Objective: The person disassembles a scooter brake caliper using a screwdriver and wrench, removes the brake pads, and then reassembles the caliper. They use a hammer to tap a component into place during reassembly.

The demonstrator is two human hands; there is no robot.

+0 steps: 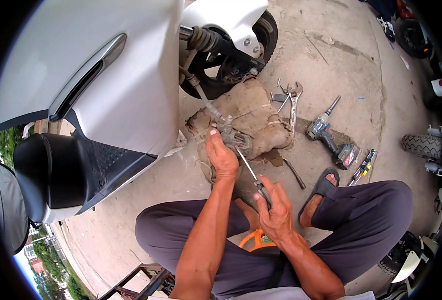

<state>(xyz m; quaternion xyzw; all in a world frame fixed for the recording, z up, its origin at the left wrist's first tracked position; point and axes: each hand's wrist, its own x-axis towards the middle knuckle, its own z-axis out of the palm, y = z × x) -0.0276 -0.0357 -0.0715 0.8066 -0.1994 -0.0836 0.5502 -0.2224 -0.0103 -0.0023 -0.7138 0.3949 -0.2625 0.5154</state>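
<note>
My left hand (221, 156) is closed round the near side of a dirty grey brake caliper (242, 142). A pale brake hose (207, 101) runs from the caliper up toward the front wheel (270, 35) of a white scooter (146, 80). In my right hand (277, 212) is a screwdriver (248, 165), gripped by its dark handle. Its thin shaft slants up and left, and the tip meets the caliper beside my left fingers. Whether the tip sits in a gap cannot be made out. Under the caliper lies a worn brown cloth bundle (256, 107).
Right of the bundle lie an adjustable wrench (294, 102), a cordless impact driver (326, 132), a dark metal bar (294, 174) and a slim tool with coloured parts (363, 167). My sandalled foot (321, 192) is close by. Other motorbikes line the right edge. An orange stool (255, 241) is beneath me.
</note>
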